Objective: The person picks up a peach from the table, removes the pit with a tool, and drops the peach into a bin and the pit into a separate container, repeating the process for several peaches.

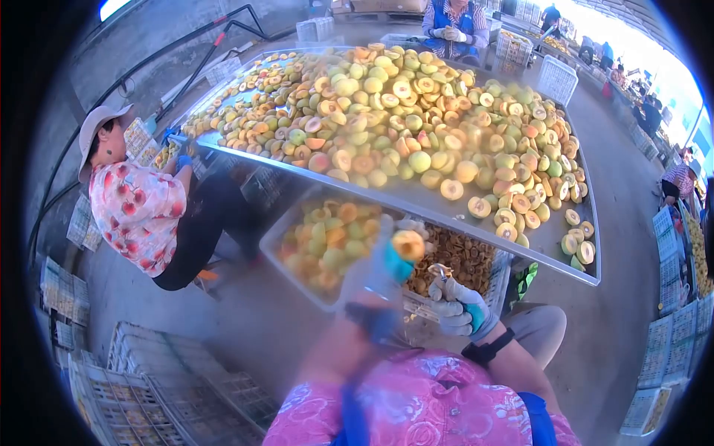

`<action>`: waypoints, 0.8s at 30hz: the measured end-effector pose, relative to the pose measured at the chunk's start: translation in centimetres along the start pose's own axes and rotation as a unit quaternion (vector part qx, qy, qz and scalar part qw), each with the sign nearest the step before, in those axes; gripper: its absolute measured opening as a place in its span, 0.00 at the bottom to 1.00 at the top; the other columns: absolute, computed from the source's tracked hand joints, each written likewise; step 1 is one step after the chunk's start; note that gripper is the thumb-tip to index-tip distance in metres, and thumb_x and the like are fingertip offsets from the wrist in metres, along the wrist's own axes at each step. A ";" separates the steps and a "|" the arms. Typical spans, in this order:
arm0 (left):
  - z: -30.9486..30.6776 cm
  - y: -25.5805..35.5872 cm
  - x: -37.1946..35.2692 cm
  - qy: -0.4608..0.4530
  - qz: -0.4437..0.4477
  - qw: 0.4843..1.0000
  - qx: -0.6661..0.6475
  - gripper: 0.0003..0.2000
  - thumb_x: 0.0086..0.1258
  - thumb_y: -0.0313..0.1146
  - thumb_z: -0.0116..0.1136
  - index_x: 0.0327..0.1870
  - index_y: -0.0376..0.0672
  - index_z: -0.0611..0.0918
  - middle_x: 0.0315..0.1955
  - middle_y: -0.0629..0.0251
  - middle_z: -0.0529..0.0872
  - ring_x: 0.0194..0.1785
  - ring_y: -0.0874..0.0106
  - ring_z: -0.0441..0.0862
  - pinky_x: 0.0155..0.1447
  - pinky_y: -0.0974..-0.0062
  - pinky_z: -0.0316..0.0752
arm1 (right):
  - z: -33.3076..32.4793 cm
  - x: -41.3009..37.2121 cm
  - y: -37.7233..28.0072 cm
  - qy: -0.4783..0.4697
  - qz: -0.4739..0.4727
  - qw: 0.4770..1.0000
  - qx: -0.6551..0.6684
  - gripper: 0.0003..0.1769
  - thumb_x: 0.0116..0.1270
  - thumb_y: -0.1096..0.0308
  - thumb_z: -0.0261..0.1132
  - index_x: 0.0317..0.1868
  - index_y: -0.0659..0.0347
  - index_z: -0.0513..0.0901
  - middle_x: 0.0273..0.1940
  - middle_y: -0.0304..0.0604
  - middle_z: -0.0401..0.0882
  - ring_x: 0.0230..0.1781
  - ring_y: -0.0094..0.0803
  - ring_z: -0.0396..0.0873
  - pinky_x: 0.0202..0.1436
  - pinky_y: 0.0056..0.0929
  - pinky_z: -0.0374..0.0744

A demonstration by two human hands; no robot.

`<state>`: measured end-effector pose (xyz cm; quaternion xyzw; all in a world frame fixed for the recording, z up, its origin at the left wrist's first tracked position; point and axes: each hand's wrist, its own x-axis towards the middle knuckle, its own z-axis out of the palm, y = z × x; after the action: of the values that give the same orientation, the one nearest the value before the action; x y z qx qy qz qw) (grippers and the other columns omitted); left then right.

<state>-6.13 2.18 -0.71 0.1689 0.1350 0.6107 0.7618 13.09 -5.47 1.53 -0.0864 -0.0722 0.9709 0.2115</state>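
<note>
My left hand [387, 260], gloved in grey and teal and blurred, holds a cut peach half [408, 245] with its orange flesh up. To its right, my right hand [462, 308], in a similar glove, is closed round a small metal tool [445, 276] with a brownish piece at its tip. Below and behind the hands stands a crate of brown pits or scraps [465, 260]. Left of that is a crate of peach halves [327, 241]. Beyond them, a metal table [446, 212] bears a large heap of halved peaches [416, 111].
A person in a hat [137, 208] sits at the left of the table, and another person in a blue apron [454, 30] works at its far side. Stacked white crates [156, 372] stand at the lower left, with more crates [673, 342] along the right. Other people are farther back.
</note>
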 end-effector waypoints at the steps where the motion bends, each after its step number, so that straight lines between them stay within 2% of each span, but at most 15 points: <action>1: -1.9 2.6 0.4 -0.069 -0.072 0.991 -0.086 0.18 0.77 0.47 0.47 0.49 0.41 0.78 0.41 0.63 0.81 0.50 0.70 0.80 0.47 0.75 0.80 | 0.0 -0.2 -0.6 0.082 -0.038 0.995 -0.038 0.19 0.77 0.50 0.52 0.48 0.59 0.71 0.22 0.28 0.60 0.11 0.13 0.54 0.09 0.16 0.56; 3: -7.7 6.9 2.1 0.100 0.003 0.981 0.169 0.19 0.78 0.48 0.46 0.51 0.40 0.79 0.43 0.63 0.82 0.51 0.70 0.79 0.51 0.73 0.78 | -2.2 -0.5 -1.8 0.098 -0.044 0.993 -0.048 0.19 0.77 0.50 0.52 0.48 0.58 0.71 0.22 0.28 0.60 0.11 0.13 0.53 0.10 0.16 0.55; 4: -7.2 8.8 1.8 0.088 0.136 0.882 0.443 0.20 0.77 0.48 0.46 0.52 0.40 0.79 0.45 0.62 0.82 0.52 0.68 0.79 0.53 0.70 0.76 | -3.3 -0.7 -2.4 0.113 -0.044 0.991 -0.056 0.18 0.76 0.50 0.52 0.48 0.58 0.71 0.23 0.27 0.60 0.12 0.14 0.53 0.10 0.15 0.54; 5: -6.7 10.6 1.5 0.069 0.258 0.692 0.671 0.21 0.76 0.49 0.47 0.53 0.39 0.79 0.47 0.61 0.82 0.53 0.67 0.78 0.56 0.66 0.75 | -3.9 -0.9 -3.0 0.112 -0.047 0.991 -0.058 0.18 0.76 0.50 0.52 0.48 0.58 0.71 0.23 0.27 0.60 0.12 0.14 0.53 0.10 0.15 0.54; 6: -8.0 12.1 1.3 0.067 0.259 0.692 0.671 0.21 0.76 0.49 0.47 0.53 0.39 0.79 0.47 0.61 0.82 0.53 0.67 0.78 0.56 0.66 0.75 | -4.4 -1.1 -3.3 0.144 -0.057 0.985 -0.075 0.18 0.76 0.49 0.52 0.47 0.57 0.72 0.23 0.28 0.60 0.12 0.15 0.53 0.10 0.17 0.54; 8: -11.6 14.0 0.5 0.003 0.278 0.262 0.924 0.22 0.72 0.48 0.53 0.58 0.41 0.78 0.54 0.58 0.78 0.59 0.62 0.75 0.65 0.58 0.67 | -4.9 -0.9 -3.7 0.175 -0.069 0.978 -0.090 0.18 0.76 0.49 0.52 0.47 0.56 0.72 0.23 0.29 0.60 0.12 0.16 0.53 0.10 0.18 0.53; 9: -12.5 14.0 -0.2 -0.001 0.279 0.261 0.924 0.22 0.72 0.48 0.53 0.58 0.41 0.78 0.54 0.58 0.78 0.59 0.62 0.75 0.65 0.58 0.67 | -4.9 -0.6 -3.8 0.260 -0.095 0.943 -0.182 0.17 0.76 0.49 0.52 0.47 0.55 0.73 0.22 0.30 0.60 0.12 0.17 0.54 0.11 0.20 0.56; 11: -13.7 13.4 -1.2 0.031 0.250 0.151 0.956 0.23 0.68 0.46 0.57 0.60 0.45 0.77 0.61 0.55 0.73 0.65 0.57 0.69 0.70 0.53 0.60 | -7.6 -0.6 -4.1 0.342 -0.128 0.892 -0.267 0.17 0.76 0.50 0.53 0.46 0.55 0.73 0.22 0.30 0.60 0.13 0.18 0.55 0.11 0.21 0.58; 13: -12.2 13.1 -0.3 0.036 0.226 0.184 0.956 0.24 0.66 0.45 0.60 0.61 0.47 0.76 0.63 0.55 0.71 0.67 0.54 0.67 0.72 0.51 0.56 | -15.4 -1.1 -4.1 0.388 -0.160 0.706 -0.570 0.16 0.75 0.51 0.53 0.47 0.56 0.72 0.23 0.37 0.69 0.15 0.27 0.67 0.12 0.27 0.67; 14: -9.7 13.0 0.0 0.048 0.246 0.247 0.936 0.23 0.66 0.43 0.61 0.60 0.46 0.76 0.63 0.55 0.71 0.66 0.54 0.67 0.71 0.52 0.58 | -16.6 -1.1 -3.8 0.390 -0.152 0.447 -0.790 0.19 0.73 0.51 0.51 0.50 0.58 0.73 0.33 0.50 0.82 0.26 0.45 0.82 0.24 0.40 0.79; 15: -7.8 12.7 0.7 0.060 0.265 0.309 0.912 0.23 0.66 0.42 0.61 0.60 0.46 0.76 0.62 0.55 0.72 0.65 0.53 0.68 0.70 0.52 0.59 | -18.6 -1.4 -3.7 0.395 -0.153 0.447 -0.788 0.19 0.73 0.51 0.51 0.50 0.58 0.73 0.33 0.50 0.82 0.26 0.45 0.82 0.24 0.40 0.79; 17: -5.2 11.4 2.8 0.058 0.302 0.338 0.890 0.22 0.66 0.41 0.61 0.59 0.44 0.76 0.60 0.55 0.75 0.62 0.54 0.71 0.67 0.55 0.63 | -22.7 -2.2 -3.7 0.201 0.192 0.368 -0.887 0.23 0.73 0.48 0.49 0.53 0.59 0.74 0.44 0.61 0.83 0.41 0.55 0.83 0.43 0.47 0.81; 20: -0.7 8.4 6.4 -0.056 0.324 0.416 0.848 0.22 0.66 0.39 0.60 0.59 0.42 0.75 0.56 0.52 0.77 0.59 0.54 0.74 0.64 0.58 0.66 | -24.2 -2.2 -3.0 0.231 0.087 0.410 -0.878 0.25 0.73 0.46 0.48 0.53 0.58 0.76 0.44 0.60 0.83 0.45 0.56 0.81 0.54 0.46 0.77; 23: 1.4 4.7 10.8 -0.110 0.298 0.431 0.844 0.25 0.64 0.35 0.61 0.62 0.39 0.73 0.56 0.50 0.77 0.59 0.53 0.74 0.64 0.58 0.66 | -10.4 -1.7 -4.0 0.295 0.031 0.424 -0.856 0.24 0.73 0.46 0.48 0.51 0.59 0.77 0.46 0.56 0.83 0.46 0.55 0.81 0.53 0.46 0.77; 24: 1.7 3.5 12.3 -0.133 0.285 0.428 0.847 0.27 0.63 0.32 0.61 0.64 0.37 0.71 0.56 0.49 0.77 0.59 0.52 0.73 0.64 0.57 0.66 | -10.5 -1.5 -3.9 0.297 0.029 0.425 -0.854 0.24 0.73 0.46 0.48 0.51 0.59 0.77 0.46 0.56 0.83 0.46 0.55 0.81 0.53 0.46 0.77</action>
<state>-5.82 14.74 2.31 0.8376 0.4256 0.3414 0.0274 18.10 -1.48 -7.82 -0.5083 -0.7948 0.3314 0.0092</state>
